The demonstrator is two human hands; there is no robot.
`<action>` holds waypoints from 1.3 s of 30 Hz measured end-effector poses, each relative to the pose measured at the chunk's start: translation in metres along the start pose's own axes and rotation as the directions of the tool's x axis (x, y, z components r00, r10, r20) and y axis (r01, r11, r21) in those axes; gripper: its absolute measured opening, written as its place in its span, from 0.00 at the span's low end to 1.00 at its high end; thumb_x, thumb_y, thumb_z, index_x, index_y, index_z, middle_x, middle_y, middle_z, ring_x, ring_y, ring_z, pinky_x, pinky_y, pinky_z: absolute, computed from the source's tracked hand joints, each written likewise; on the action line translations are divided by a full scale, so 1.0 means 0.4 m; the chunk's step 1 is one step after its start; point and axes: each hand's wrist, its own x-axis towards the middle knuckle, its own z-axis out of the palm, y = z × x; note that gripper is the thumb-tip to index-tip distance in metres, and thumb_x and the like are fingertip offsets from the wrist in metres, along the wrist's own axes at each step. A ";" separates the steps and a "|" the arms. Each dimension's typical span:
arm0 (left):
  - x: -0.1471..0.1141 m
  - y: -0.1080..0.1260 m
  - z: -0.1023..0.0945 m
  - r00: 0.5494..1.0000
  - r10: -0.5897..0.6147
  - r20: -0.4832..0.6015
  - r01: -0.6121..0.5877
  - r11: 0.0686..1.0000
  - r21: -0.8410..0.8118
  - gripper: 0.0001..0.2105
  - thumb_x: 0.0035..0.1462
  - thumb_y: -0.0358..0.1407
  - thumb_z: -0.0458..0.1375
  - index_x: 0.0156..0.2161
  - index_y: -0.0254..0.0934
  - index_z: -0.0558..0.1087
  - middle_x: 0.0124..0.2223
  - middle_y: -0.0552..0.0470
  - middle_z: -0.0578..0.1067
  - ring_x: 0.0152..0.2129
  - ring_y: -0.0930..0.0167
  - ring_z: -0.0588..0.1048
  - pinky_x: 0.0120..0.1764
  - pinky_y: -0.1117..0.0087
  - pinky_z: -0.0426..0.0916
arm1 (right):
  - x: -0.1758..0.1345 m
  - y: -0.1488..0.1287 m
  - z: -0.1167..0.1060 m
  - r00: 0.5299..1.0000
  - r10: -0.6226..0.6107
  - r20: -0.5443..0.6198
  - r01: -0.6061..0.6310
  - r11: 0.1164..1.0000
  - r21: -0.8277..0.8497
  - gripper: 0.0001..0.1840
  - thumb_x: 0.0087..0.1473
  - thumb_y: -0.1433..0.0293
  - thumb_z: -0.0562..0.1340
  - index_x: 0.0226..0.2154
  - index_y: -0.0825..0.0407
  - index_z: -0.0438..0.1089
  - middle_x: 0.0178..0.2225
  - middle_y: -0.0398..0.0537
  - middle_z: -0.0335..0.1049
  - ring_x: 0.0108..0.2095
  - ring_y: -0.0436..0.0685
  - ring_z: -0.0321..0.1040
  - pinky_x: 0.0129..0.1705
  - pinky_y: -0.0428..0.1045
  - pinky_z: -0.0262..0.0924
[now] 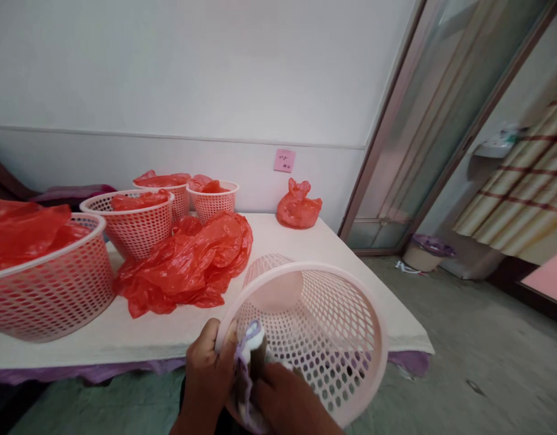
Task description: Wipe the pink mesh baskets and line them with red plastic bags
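Observation:
A pale pink mesh plastic basket (337, 320) lies tipped on its side at the table's front edge, its mouth facing me. My left hand (208, 368) is closed round the left of its rim. At the lower left of the mouth, my right hand (283, 396) is closed on a white cloth with purple edging (254, 338). The cloth bunches up between both hands, against the basket's rim. My right fingertips are partly hidden in its folds. A crumpled red plastic bag (192, 260) lies on the table just beyond my left hand.
Several mesh baskets (52, 296) with red bags in them stand at the left. A tied red bag (299, 205) sits near the wall, below a pink note (284, 161). The white tabletop (369, 290) ends at the right; a lined bin (426, 252) stands on the floor.

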 end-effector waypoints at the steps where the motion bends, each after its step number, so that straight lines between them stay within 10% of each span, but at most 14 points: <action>1: 0.008 0.002 -0.004 0.999 -0.037 -0.001 0.037 0.999 -0.031 0.19 0.57 0.51 0.53 0.23 0.41 0.62 0.19 0.61 0.63 0.19 0.74 0.64 0.25 0.74 0.60 | 0.001 -0.015 0.021 1.000 -0.004 -0.025 0.004 1.000 -0.005 0.10 0.56 0.63 0.61 0.39 0.46 0.75 0.36 0.51 0.75 0.34 0.61 0.72 0.33 0.52 0.65; 8: 0.075 0.022 -0.021 0.996 -0.066 0.052 0.075 0.976 -0.205 0.18 0.56 0.50 0.55 0.24 0.41 0.58 0.23 0.62 0.58 0.23 0.75 0.61 0.28 0.74 0.60 | 0.035 -0.073 0.077 0.987 0.132 -0.095 -0.131 0.991 0.018 0.22 0.54 0.65 0.60 0.52 0.44 0.70 0.50 0.58 0.73 0.44 0.74 0.70 0.47 0.72 0.62; 17: -0.016 0.000 -0.031 0.974 -0.082 0.211 0.140 0.951 -0.276 0.17 0.58 0.49 0.55 0.26 0.42 0.58 0.23 0.62 0.60 0.21 0.74 0.61 0.26 0.73 0.59 | 0.070 -0.146 -0.013 0.868 0.239 -0.435 -0.064 0.923 0.380 0.29 0.51 0.68 0.60 0.57 0.48 0.65 0.50 0.57 0.71 0.51 0.66 0.68 0.53 0.59 0.65; 22: -0.061 -0.060 -0.033 0.983 -0.142 0.117 0.172 0.932 -0.317 0.19 0.61 0.51 0.52 0.26 0.41 0.59 0.23 0.61 0.60 0.22 0.74 0.61 0.27 0.74 0.60 | 0.084 -0.147 -0.017 0.933 0.095 -0.346 0.055 0.915 0.400 0.25 0.57 0.71 0.57 0.57 0.47 0.64 0.50 0.53 0.72 0.50 0.59 0.70 0.54 0.53 0.64; 31: -0.043 -0.072 -0.036 0.994 -0.086 -0.064 0.055 0.922 -0.382 0.17 0.58 0.48 0.56 0.24 0.41 0.60 0.21 0.61 0.60 0.18 0.75 0.61 0.22 0.75 0.60 | 0.105 0.010 0.024 0.969 0.248 0.019 -0.247 0.968 -0.045 0.20 0.50 0.83 0.53 0.39 0.56 0.76 0.41 0.65 0.74 0.42 0.72 0.72 0.39 0.62 0.68; 39: -0.048 -0.038 -0.054 0.994 -0.099 -0.049 0.073 0.922 -0.379 0.18 0.56 0.48 0.58 0.22 0.40 0.62 0.19 0.61 0.61 0.17 0.76 0.60 0.20 0.76 0.59 | 0.199 -0.085 -0.008 0.888 0.214 -0.407 0.056 0.829 0.556 0.22 0.55 0.76 0.55 0.51 0.50 0.68 0.48 0.52 0.71 0.47 0.56 0.68 0.50 0.49 0.64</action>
